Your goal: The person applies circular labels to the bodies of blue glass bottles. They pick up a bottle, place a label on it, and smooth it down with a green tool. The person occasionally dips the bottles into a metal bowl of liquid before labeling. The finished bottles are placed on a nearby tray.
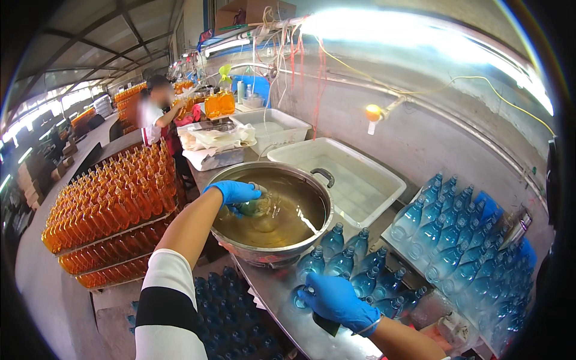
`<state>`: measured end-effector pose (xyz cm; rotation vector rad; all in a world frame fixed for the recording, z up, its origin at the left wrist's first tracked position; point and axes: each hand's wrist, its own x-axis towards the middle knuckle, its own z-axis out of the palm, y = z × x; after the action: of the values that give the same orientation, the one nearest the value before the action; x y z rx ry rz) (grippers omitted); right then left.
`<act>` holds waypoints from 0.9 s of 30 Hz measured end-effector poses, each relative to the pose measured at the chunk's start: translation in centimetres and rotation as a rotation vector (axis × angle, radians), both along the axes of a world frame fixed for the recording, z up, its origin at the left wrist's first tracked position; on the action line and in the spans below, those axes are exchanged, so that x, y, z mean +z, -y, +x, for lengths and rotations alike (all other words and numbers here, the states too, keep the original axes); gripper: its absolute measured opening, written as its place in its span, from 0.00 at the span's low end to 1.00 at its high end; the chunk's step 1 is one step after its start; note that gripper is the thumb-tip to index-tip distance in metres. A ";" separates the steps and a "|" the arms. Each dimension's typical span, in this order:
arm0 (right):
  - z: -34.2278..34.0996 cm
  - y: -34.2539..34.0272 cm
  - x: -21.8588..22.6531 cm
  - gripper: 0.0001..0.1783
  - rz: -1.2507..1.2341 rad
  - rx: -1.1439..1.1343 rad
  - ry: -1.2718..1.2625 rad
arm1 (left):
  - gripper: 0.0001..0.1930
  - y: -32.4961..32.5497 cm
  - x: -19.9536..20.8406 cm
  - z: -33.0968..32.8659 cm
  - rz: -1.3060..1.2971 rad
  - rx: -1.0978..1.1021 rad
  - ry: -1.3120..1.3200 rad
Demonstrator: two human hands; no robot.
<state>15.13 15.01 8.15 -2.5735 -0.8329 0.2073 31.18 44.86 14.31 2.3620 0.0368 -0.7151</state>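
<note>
My left hand (236,193), in a blue glove, is closed around a glass bottle (259,207) at the liquid's surface in a large round metal basin (270,247). The bottle lies tilted and partly under the yellowish liquid (282,225). My right hand (341,300), also gloved in blue, has its fingers closed at the neck of a blue bottle (299,298) near the metal table's front edge. Just beyond it, several blue bottles (339,262) stand close together, beside the basin. A dark patch (326,324) shows under my right hand; I cannot tell what it is.
White plastic tubs (360,180) sit behind the basin. A tray of blue bottles (444,240) fills the right. Stacked orange bottles (114,204) stand at left, and dark blue bottles (228,312) below the table. Farther back a co-worker (157,114) handles orange bottles.
</note>
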 end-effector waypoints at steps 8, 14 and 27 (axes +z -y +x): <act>-0.6 2.7 12.2 0.08 0.511 -0.138 0.098 | 0.42 -3.0 -3.0 1.0 -0.051 -0.082 0.038; 6.4 -0.5 14.0 0.08 0.554 -0.089 0.398 | 0.32 -1.0 -2.4 1.7 0.267 -0.157 0.006; 15.4 -7.5 7.3 0.15 0.017 -0.094 0.479 | 0.50 1.4 -2.7 -3.0 0.629 -0.458 0.669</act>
<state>30.51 22.51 15.41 -2.6752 -0.8602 -0.4596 28.20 43.44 11.57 3.1484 -0.6739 -0.0552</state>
